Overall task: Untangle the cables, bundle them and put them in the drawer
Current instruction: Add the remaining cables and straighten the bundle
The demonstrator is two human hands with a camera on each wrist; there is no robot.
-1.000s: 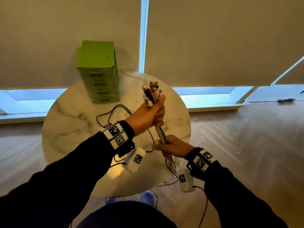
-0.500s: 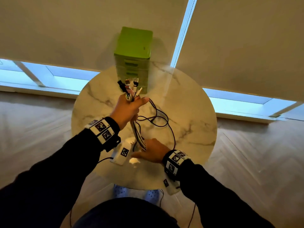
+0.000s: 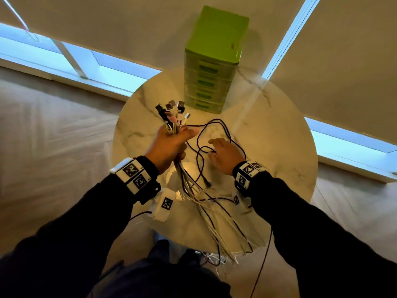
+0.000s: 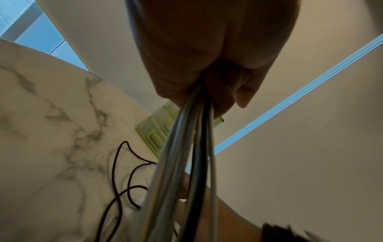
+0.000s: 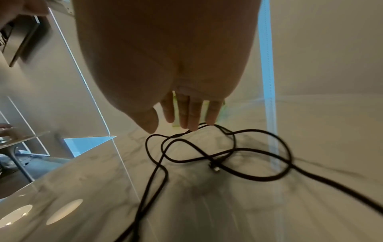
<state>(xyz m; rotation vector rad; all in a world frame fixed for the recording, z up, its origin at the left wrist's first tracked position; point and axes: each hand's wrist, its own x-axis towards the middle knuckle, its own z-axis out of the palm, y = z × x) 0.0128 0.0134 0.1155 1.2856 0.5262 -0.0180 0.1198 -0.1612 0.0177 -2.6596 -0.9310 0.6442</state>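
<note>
the head camera is looking steeply down from above at the round marble table, taking in both forearms and the green drawer unit at the far edge. the left wrist camera is peering along the palm, very near the left hand. the right wrist camera is facing along the right hand, close over the tabletop. all three are sharing the black cable and the marble.

Right hand spread over looped black cable on marble table
</note>
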